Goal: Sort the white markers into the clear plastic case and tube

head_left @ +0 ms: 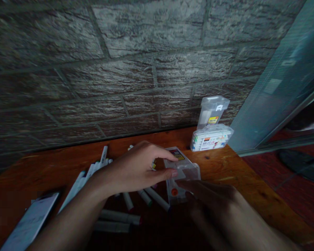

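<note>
A clear plastic marker case (184, 170) with a yellow label lies on the wooden table in front of me. My left hand (146, 165) reaches over its left side, thumb and index finger apart, their tips at the case. My right hand (214, 197) is at the near end of the case, in shadow and partly blurred. By its fingertips shows the round orange end of a marker (174, 192); the rest of that marker is hidden. White-barrelled markers (157, 198) with coloured ends lie loose beneath and left of my left hand.
A phone (31, 221) lies at the left. More markers (74, 186) are bunched behind my left forearm. At the back right stand a tall clear container (211, 113) and a filled marker box (211, 138), close to the brick wall (136, 76). The table's right edge drops to a red floor.
</note>
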The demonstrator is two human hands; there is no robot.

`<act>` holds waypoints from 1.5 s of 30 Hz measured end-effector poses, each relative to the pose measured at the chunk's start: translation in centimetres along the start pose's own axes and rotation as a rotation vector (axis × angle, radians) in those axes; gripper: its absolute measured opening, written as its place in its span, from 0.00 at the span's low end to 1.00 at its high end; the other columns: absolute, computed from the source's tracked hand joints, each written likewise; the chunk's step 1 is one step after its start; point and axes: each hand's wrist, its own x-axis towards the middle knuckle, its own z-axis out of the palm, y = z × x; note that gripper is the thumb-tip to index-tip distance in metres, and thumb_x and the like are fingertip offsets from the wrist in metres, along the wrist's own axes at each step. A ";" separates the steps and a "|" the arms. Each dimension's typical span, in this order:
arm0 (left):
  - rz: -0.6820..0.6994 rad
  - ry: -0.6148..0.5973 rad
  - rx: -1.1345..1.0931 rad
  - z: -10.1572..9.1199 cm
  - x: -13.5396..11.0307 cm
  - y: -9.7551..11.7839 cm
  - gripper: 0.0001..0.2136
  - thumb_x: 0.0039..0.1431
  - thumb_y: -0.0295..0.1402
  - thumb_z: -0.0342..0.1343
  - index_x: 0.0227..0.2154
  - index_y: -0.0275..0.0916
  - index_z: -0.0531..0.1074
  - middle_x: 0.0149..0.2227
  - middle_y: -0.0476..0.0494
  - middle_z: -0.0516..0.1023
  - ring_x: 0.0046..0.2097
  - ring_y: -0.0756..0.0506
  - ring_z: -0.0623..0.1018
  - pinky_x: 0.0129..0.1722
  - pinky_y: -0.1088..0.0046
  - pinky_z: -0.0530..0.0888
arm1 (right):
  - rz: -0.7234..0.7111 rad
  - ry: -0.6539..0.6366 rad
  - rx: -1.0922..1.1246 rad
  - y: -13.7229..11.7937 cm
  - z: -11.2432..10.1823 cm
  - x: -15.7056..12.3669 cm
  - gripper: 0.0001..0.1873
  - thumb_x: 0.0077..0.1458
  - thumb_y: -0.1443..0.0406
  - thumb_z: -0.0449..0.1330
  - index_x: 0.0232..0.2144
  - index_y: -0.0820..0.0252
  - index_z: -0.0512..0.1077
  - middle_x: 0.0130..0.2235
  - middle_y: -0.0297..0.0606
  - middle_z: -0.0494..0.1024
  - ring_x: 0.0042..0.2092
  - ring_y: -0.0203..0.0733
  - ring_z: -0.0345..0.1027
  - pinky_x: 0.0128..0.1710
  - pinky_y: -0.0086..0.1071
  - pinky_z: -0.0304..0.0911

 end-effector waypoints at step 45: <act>-0.104 0.078 0.546 3.7 -1.8 -11.3 0.11 0.69 0.26 0.48 0.42 0.40 0.77 0.45 0.43 0.76 0.51 0.41 0.73 0.49 0.67 0.70 | 0.120 0.296 0.051 8.9 -0.3 7.2 0.37 0.60 0.37 0.54 0.27 0.62 0.82 0.28 0.47 0.85 0.27 0.44 0.79 0.27 0.32 0.69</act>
